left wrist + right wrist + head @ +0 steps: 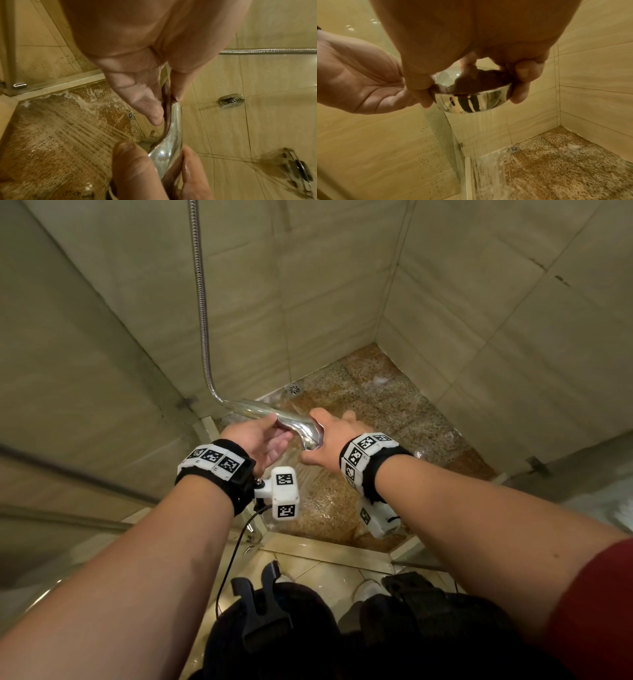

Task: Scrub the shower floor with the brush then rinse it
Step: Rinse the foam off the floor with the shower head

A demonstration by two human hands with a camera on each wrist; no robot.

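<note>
- Right hand [337,433]: fingers and thumb curled over the round head of the chrome handheld shower head [301,429], gripping its rim from above (clearest in the right wrist view, [471,100]).
- Left hand [263,436]: palm turned up, thumb and fingers closed around the shower head's handle, just beside the right hand.
- Ribbed metal hose [202,302]: runs down from above along the beige tiled wall [120,320] to the handle's end.
- Water spray [481,155]: falls from the head's face onto the speckled brown stone shower floor [387,405], which is wet, with white foam patches.
- Round metal floor drain [294,388]: set at the floor's far edge, against the wall.
</note>
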